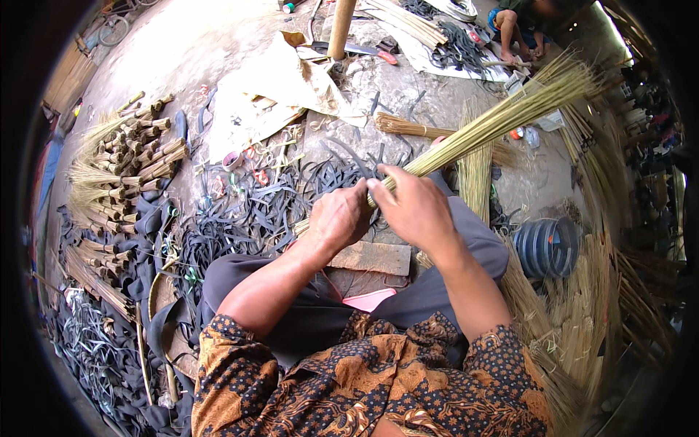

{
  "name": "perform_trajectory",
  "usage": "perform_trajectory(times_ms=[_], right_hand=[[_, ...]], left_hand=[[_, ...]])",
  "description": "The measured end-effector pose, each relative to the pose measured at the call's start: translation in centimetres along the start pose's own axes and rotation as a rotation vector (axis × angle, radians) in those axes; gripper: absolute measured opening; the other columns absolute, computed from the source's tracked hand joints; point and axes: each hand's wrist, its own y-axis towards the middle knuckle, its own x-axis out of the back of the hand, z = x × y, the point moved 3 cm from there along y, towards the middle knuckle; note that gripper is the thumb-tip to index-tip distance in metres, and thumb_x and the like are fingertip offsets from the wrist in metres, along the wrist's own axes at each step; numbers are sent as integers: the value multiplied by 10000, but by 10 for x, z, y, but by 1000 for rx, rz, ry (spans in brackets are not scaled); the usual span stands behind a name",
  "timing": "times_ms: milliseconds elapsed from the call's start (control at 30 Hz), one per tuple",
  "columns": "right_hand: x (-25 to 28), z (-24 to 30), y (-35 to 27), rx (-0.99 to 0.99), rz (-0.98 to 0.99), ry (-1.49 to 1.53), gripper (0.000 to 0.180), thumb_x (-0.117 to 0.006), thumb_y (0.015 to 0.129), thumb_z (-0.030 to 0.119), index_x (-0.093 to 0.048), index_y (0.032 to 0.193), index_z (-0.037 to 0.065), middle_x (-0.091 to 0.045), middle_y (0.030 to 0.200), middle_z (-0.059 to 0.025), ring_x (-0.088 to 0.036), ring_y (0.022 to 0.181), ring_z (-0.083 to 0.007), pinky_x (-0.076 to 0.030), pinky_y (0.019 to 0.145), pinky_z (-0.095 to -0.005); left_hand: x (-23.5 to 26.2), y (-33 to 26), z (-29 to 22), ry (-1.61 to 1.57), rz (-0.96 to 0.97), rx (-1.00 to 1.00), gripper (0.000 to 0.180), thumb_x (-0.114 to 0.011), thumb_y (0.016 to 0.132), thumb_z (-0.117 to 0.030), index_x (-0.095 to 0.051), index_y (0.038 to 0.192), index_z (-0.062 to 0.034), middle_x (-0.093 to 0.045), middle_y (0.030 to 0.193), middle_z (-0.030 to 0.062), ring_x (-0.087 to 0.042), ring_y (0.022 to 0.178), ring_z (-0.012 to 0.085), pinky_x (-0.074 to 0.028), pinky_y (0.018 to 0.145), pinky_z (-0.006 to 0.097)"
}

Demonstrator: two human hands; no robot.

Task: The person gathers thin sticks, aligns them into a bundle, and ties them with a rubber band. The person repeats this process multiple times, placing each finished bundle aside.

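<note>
Left hand (339,217) is closed around the stick bundle (502,120) towards its near-left end; right hand (419,210) lies at it, fingers part-curled, pinch not determinable. Long axis runs far right, right hand nearer the splayed end; black strips (262,207) crowd left, wooden block (373,258) near, freer room apparently upward.

Rough flr (171,54) brightly lit upper L, wood post (340,30) top ctr.

A greenish-yellow stalk bundle (502,122) slants up rightward, far end fanned
</note>
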Motion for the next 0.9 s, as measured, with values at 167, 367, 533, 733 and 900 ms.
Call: perform_trajectory(times_ms=[167,367,533,733,900], right_hand=[[-27,-4,24,-39,141,223,331,-629,1010,340,-722,1014,23,-730,861,-249,-730,819,-424,-561,734,-497],[-48,-20,-17,-155,103,810,390,-546,1097,312,-672,1007,-46,-696,821,-69,-653,702,-94,-539,629,-258],[-60,-18,-37,-172,106,746,296,-523,1102,273,-651,999,27,-636,770,-33,-598,702,-108,-499,668,-282],[-47,-13,-67,22,77,517,304,-496,1106,315,-619,1007,55,-669,777,-101,-648,687,-232,-500,646,-386],[-34,-63,-82,68,1,413,379,-449,1113,405,-607,1042,68,-720,812,-124,-715,683,-304,-527,601,-420]], left_hand=[[-7,0,2,51,-40,-39,170,-617,920,-212,-695,898,-62,-719,809,198,-718,768,419,-576,689,523],[-7,11,17,28,-139,38,205,-668,899,-236,-607,1052,-114,-713,787,177,-712,734,424,-553,605,526],[-14,21,22,140,-170,32,159,-631,928,-153,-559,1045,-73,-711,818,214,-732,757,413,-575,617,509],[-5,26,25,132,-31,144,183,-643,889,-130,-575,1034,-42,-720,849,243,-726,819,441,-577,719,548],[26,16,11,-345,214,123,307,-778,850,-260,-702,1042,-33,-726,837,213,-730,778,314,-556,764,455]])
